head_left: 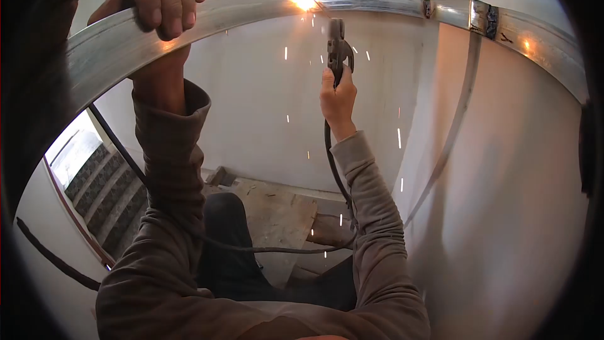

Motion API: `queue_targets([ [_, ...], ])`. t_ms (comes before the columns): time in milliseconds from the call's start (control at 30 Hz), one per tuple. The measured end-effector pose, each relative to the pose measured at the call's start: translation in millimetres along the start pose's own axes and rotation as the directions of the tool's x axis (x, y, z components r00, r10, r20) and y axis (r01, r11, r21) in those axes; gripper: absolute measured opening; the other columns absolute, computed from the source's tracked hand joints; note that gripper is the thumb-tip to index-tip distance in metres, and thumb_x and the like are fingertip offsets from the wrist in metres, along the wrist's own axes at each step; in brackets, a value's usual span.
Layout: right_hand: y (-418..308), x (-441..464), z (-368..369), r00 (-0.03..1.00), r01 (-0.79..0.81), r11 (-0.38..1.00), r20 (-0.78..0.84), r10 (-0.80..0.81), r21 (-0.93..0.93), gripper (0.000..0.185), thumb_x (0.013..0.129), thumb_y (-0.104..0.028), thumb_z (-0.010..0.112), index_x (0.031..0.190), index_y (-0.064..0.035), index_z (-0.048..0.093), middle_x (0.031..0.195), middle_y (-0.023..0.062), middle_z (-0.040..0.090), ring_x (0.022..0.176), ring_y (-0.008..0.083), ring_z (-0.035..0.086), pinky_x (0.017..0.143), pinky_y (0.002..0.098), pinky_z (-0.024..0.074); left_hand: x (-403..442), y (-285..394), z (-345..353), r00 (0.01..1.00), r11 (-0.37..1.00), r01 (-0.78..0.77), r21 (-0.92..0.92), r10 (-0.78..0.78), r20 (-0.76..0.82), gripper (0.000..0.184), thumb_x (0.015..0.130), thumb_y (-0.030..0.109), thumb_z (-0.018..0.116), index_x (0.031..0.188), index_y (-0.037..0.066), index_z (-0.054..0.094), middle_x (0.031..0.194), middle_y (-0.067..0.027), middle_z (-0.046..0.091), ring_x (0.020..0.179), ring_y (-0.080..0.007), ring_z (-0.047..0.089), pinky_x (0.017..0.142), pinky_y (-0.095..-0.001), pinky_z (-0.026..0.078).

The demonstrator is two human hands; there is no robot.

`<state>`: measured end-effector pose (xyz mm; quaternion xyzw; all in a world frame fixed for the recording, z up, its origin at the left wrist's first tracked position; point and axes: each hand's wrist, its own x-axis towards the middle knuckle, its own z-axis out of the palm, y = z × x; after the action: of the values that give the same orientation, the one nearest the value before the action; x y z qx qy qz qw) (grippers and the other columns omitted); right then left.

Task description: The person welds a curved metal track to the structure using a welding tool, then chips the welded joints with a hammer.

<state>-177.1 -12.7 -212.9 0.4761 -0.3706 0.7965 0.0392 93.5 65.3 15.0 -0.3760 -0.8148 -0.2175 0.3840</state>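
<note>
Metal beam: dull silver-grey at left, shinier from the bright arc rightward; dark, rough joints near its right end. Spans the top of the view, in front of the pale wall. Left hand curled over its left part; right hand closed around the electrode holder, below the arc.

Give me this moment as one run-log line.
left hand: gripping metal bar | right hand: holding electrode holder | bright arc: at bar | sparks: falling | cable: hanging below holder
</note>
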Motion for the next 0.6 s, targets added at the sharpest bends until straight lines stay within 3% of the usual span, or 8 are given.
queue_targets([
  [200, -10.7, 2.7, -0.9, 0.998, -0.069, 0.996, 0.017, 0.068, 0.061, 0.023, 0.099, -0.022, 0.057, 0.101, 0.0006, 0.058, 0.071, 0.0033, 0.06, 0.055, 0.0105, 0.053, 0.051, 0.029, 0.0448, 0.7, -3.1, -1.6, 0.999, 0.999, -0.036, 0.018, 0.035, 0.036, 0.045, 0.099, 0.037, 0.025, 0.07, 0.017, 0.053, 0.06, -0.0016, 0.054, 0.064, -0.018, 0.05, 0.083, -0.0378, 0.036],
  [400, -13.2, 5.3, 1.8, 0.998, -0.065, 0.998, 0.025, 0.065, 0.001, 0.025, 0.099, -0.022, 0.058, 0.106, 0.0019, 0.06, 0.075, 0.0054, 0.063, 0.064, 0.0132, 0.057, 0.06, 0.0313, 0.048, 3.6, -10.6, -12.7, 0.992, 0.999, -0.052, 0.004, 0.051, 0.119, 0.054, 0.099, 0.056, 0.03, 0.075, 0.017, 0.057, 0.065, -0.0019, 0.059, 0.068, -0.0183, 0.056, 0.086, -0.0373, 0.038],
  [533, -17.3, 4.6, 4.4, 0.998, -0.061, 0.998, 0.013, 0.061, 0.0, 0.024, 0.099, -0.022, 0.058, 0.104, 0.002, 0.06, 0.075, 0.006, 0.063, 0.063, 0.0137, 0.057, 0.06, 0.032, 0.048, 4.0, -12.5, -16.7, 0.984, 0.997, -0.078, -0.002, 0.077, 0.16, 0.057, 0.099, 0.061, 0.03, 0.076, 0.017, 0.058, 0.066, -0.0018, 0.06, 0.068, -0.0177, 0.057, 0.086, -0.0371, 0.039],
  [600, -16.5, 5.1, 5.7, 0.998, -0.061, 0.998, 0.014, 0.061, -0.001, 0.023, 0.098, -0.021, 0.057, 0.104, 0.0014, 0.06, 0.074, 0.0061, 0.062, 0.063, 0.0139, 0.057, 0.059, 0.0322, 0.0475, 3.2, -9.3, -15.2, 0.987, 0.998, -0.064, 0.009, 0.062, 0.148, 0.054, 0.1, 0.056, 0.029, 0.076, 0.017, 0.058, 0.066, -0.002, 0.06, 0.067, -0.0176, 0.056, 0.086, -0.0376, 0.039],
])
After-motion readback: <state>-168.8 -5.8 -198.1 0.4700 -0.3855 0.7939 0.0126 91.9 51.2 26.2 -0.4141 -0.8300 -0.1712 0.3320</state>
